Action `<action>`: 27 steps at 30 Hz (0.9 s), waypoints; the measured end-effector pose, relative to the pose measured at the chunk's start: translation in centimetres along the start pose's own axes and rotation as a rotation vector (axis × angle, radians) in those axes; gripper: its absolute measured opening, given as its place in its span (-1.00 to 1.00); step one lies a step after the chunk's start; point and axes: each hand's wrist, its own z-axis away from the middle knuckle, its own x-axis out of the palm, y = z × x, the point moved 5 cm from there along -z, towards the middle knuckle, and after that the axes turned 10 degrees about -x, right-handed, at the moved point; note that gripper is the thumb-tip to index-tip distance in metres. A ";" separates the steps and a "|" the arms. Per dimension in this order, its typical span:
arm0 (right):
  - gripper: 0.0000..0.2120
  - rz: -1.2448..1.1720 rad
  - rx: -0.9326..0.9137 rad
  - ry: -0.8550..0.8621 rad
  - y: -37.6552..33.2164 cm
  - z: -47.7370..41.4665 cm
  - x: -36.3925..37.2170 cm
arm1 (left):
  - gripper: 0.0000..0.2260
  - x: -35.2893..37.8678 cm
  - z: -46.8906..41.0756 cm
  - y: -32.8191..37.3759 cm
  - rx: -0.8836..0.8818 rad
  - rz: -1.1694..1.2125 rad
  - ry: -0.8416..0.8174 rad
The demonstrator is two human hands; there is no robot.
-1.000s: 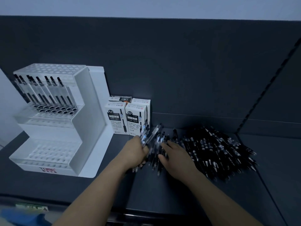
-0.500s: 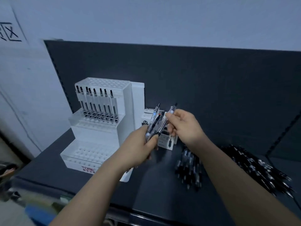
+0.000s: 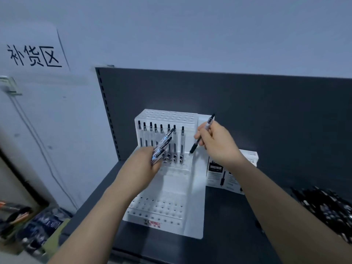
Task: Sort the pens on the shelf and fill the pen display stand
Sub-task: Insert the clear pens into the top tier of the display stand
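Note:
A white stepped pen display stand [image 3: 194,206] sits on the dark shelf [image 3: 224,225]. Several pens stand upright in its middle tier [image 3: 171,141]; the top and bottom tiers show bare holes. My left hand [image 3: 142,166] grips a bundle of pens [image 3: 162,144] in front of the stand's middle tier. My right hand [image 3: 217,142] pinches a single pen [image 3: 198,143], tip pointing down at the right end of the middle tier, beside the last standing pen. A loose pile of black pens [image 3: 327,206] lies on the shelf at the right.
White pen boxes [image 3: 228,174] stand just right of the stand, partly behind my right forearm. The shelf's dark back panel [image 3: 247,111] rises behind. A wall with a paper sign [image 3: 34,56] is at left; clutter lies on the floor at lower left [image 3: 28,231].
Both hands moved left from the pen pile to the stand. My right hand pulled one pen out of the bundle and now holds it tip down over the middle tier.

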 end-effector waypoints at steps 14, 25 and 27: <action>-0.90 0.450 0.060 -0.142 0.8 -1.5 4.2 | -0.79 -0.2 -1.5 -4.4 0.050 0.016 0.060; -0.73 0.421 0.222 -0.111 1.9 -0.8 3.8 | -0.80 -0.2 -0.9 -4.7 -0.025 0.207 0.047; -0.73 0.374 0.207 -0.077 0.9 -0.2 3.4 | -0.82 -0.6 -0.7 -4.5 -0.056 0.297 0.003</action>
